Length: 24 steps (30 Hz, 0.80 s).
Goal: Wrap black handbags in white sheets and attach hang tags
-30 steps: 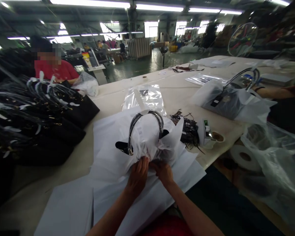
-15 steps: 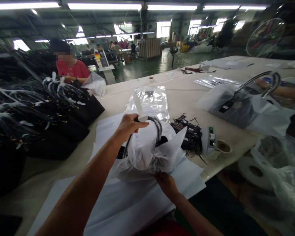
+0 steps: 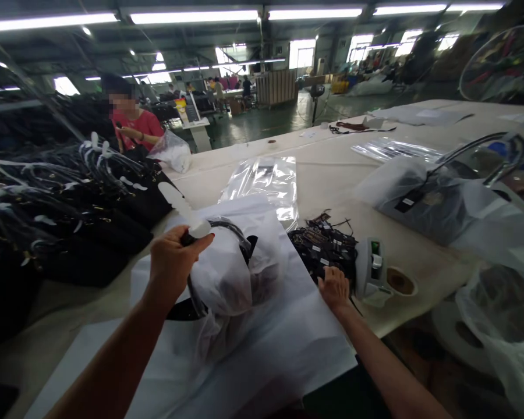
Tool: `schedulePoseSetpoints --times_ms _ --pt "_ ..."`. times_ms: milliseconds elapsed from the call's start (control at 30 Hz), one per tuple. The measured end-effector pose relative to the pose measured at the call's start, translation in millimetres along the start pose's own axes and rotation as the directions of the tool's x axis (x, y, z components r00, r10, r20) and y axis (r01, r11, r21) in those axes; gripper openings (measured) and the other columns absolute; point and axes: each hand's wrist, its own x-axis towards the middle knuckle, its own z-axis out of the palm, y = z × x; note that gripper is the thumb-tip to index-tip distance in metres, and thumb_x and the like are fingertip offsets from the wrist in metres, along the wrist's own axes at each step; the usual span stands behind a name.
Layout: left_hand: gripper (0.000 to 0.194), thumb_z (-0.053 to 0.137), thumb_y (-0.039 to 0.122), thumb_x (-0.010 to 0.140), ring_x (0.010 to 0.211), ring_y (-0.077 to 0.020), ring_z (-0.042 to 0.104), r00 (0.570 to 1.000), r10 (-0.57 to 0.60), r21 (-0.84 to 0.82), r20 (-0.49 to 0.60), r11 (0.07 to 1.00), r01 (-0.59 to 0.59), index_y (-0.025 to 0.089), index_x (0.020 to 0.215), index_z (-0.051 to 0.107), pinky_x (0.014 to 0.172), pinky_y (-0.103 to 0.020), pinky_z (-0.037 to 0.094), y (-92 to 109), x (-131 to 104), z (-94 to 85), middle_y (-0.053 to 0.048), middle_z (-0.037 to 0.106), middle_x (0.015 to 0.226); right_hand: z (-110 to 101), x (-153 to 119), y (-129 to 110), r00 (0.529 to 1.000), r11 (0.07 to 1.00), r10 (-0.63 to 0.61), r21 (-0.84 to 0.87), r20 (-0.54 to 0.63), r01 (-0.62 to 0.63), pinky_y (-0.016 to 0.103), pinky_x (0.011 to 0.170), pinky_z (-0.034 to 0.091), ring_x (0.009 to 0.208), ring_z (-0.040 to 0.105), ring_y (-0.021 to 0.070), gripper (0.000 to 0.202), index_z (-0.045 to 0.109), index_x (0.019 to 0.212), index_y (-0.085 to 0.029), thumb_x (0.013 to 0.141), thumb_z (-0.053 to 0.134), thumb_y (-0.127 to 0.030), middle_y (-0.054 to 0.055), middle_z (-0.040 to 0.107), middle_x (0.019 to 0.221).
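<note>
A handbag wrapped in thin white tissue [image 3: 231, 279] sits on sheets of white paper [image 3: 283, 343] in front of me. Its dark handles [image 3: 227, 227] arch up, covered in clear film. My left hand [image 3: 174, 253] is closed round a handle at its top, where a white strip [image 3: 177, 201] sticks up. On the right, my right hand [image 3: 334, 286] rests at the near edge of a pile of black hang tags [image 3: 327, 247]. Its fingers are curled into the pile and the fingertips are hidden; whether they pinch a tag is unclear.
Black handbags [image 3: 113, 215] crowd the left side. Clear plastic bags [image 3: 266, 177] lie behind the wrapped one. A tape dispenser [image 3: 373, 270] and a tape roll [image 3: 400, 281] stand right of the tags. Another wrapped handbag [image 3: 436, 203] is farther right; a co-worker [image 3: 135, 119] is behind left.
My right hand has left the tissue at the bag's front and moved right to the tags. My left hand, still on the handle, has shifted left and nearer, tilting the handles left.
</note>
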Motion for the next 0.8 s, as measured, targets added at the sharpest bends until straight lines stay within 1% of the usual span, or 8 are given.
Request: schedulePoseSetpoints --times_ms 133,200,333,400,467,600,700,800 --pt "0.047 0.071 0.046 0.063 0.070 -0.0172 0.060 0.986 0.150 0.245 -0.076 0.961 -0.128 0.018 0.099 0.060 0.062 -0.026 0.048 -23.0 -1.6 -0.8 0.000 0.063 0.078 8.9 20.4 17.9 0.996 0.992 -0.080 -0.097 0.035 0.083 0.036 0.079 0.033 0.092 0.051 0.0269 0.014 0.061 0.087 -0.013 0.074 0.055 -0.009 0.015 0.060 0.093" --pt "0.060 0.069 0.049 0.066 0.094 -0.0257 0.060 0.930 0.340 0.388 -0.136 0.882 -0.266 0.017 0.115 0.054 0.080 -0.037 0.050 -27.3 -10.7 -5.3 -0.009 0.062 0.103 10.4 23.9 25.7 0.992 0.987 -0.118 -0.104 0.037 0.121 0.035 0.077 0.033 0.089 0.052 0.0252 0.009 0.062 0.081 -0.014 0.078 0.053 -0.013 0.013 0.061 0.088" --pt "0.068 0.073 0.035 0.069 0.125 -0.0357 0.040 0.606 0.783 0.628 -0.138 0.543 -0.557 0.013 0.127 0.046 0.104 -0.052 0.035 -19.0 -48.7 -10.3 -0.019 0.050 0.126 -3.7 29.2 40.7 0.989 0.989 -0.138 -0.066 -0.054 0.134 0.033 0.078 0.036 0.090 0.054 0.0240 0.020 0.064 0.089 -0.015 0.085 0.047 -0.024 0.012 0.064 0.093" --pt "0.059 0.072 0.022 0.071 0.120 -0.0316 0.047 0.516 0.855 0.590 -0.052 0.443 -0.675 0.015 0.125 0.048 0.102 -0.046 0.039 -14.9 -70.0 -2.7 -0.015 0.056 0.119 -20.7 29.6 47.7 0.984 0.995 -0.100 -0.035 -0.150 0.096 0.032 0.081 0.038 0.092 0.054 0.0237 0.032 0.063 0.096 -0.013 0.090 0.039 -0.032 0.013 0.063 0.097" --pt "0.044 0.066 0.014 0.075 0.110 -0.0255 0.055 0.542 0.840 0.445 0.034 0.473 -0.761 0.017 0.117 0.053 0.095 -0.039 0.047 -16.7 -86.8 15.4 -0.010 0.062 0.107 -40.6 27.2 53.7 0.970 0.999 -0.052 -0.007 -0.238 0.052 0.031 0.080 0.040 0.091 0.056 0.0228 0.044 0.061 0.099 -0.011 0.093 0.029 -0.041 0.015 0.063 0.099" --pt "0.016 0.053 0.015 0.084 0.098 -0.0214 0.059 0.674 0.724 0.232 0.151 0.636 -0.736 0.015 0.099 0.059 0.083 -0.034 0.053 -34.8 -105.8 70.6 -0.009 0.065 0.096 -64.3 19.6 57.8 0.967 0.996 -0.008 0.085 -0.253 0.031 0.031 0.078 0.042 0.086 0.057 0.0225 0.055 0.060 0.096 -0.013 0.091 0.023 -0.053 0.014 0.064 0.096" --pt "0.013 0.050 0.016 0.085 0.089 -0.0211 0.060 0.678 0.693 0.149 0.243 0.664 -0.732 0.013 0.092 0.061 0.078 -0.034 0.055 -46.9 -118.5 103.0 -0.009 0.065 0.089 -53.5 19.4 54.8 0.989 0.992 -0.031 0.115 -0.146 0.048 0.033 0.082 0.043 0.090 0.057 0.0239 0.047 0.061 0.096 -0.015 0.087 0.032 -0.050 0.013 0.064 0.098" --pt "0.013 0.049 0.014 0.084 0.087 -0.0213 0.060 0.657 0.680 0.081 0.327 0.672 -0.736 0.013 0.088 0.061 0.073 -0.034 0.054 -53.3 -134.1 114.4 -0.008 0.065 0.086 -29.0 24.6 51.3 0.999 0.997 0.012 0.080 -0.043 -0.009 0.039 0.090 0.040 0.102 0.053 0.0283 0.038 0.058 0.104 -0.009 0.081 0.045 -0.036 0.018 0.061 0.107"
